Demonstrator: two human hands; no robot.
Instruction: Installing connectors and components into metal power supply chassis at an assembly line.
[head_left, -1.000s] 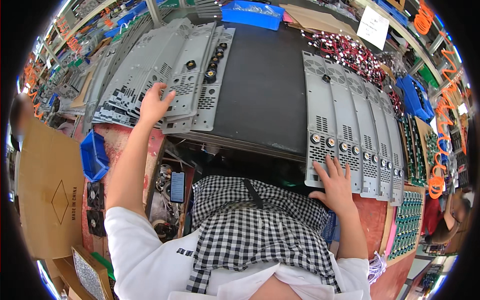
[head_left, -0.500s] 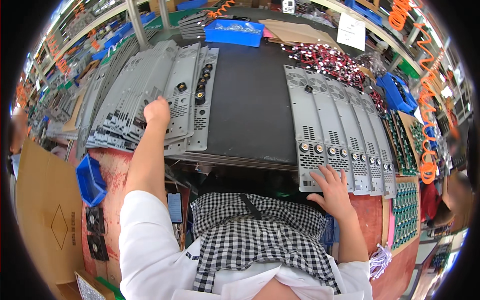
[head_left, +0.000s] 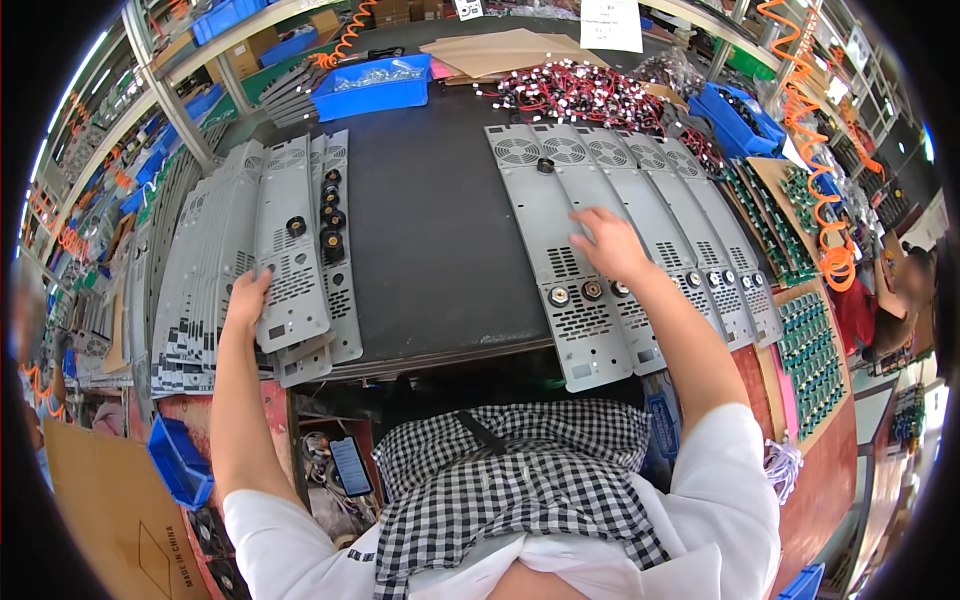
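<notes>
My left hand point(head_left: 249, 298) grips the left edge of a grey perforated metal panel point(head_left: 284, 250), its fingers closed on that edge. A round black knob point(head_left: 296, 226) sits on this panel, which rests over other panels. Just right of it, several black round fittings point(head_left: 333, 214) stand on another panel. My right hand point(head_left: 612, 246) is over the row of grey panels on the right, fingers apart and holding nothing. The nearest panel point(head_left: 545, 230) there has a fan-grille pattern at its far end, a black knob point(head_left: 545, 165) and round brass-centred terminals point(head_left: 558, 296) near its slots.
A dark mat point(head_left: 430, 220) lies between the panel groups. Behind are a blue bin of small metal parts point(head_left: 372, 88), cardboard sheets point(head_left: 510, 52) and a heap of red-black wires point(head_left: 580, 95). Green circuit boards point(head_left: 815, 335) lie at right. A phone point(head_left: 350, 466) is below the table edge.
My right hand has moved up from the panels' near ends to over their middle. My left hand stays at the left panels, now on the edge of the knobbed one. The view has shifted.
</notes>
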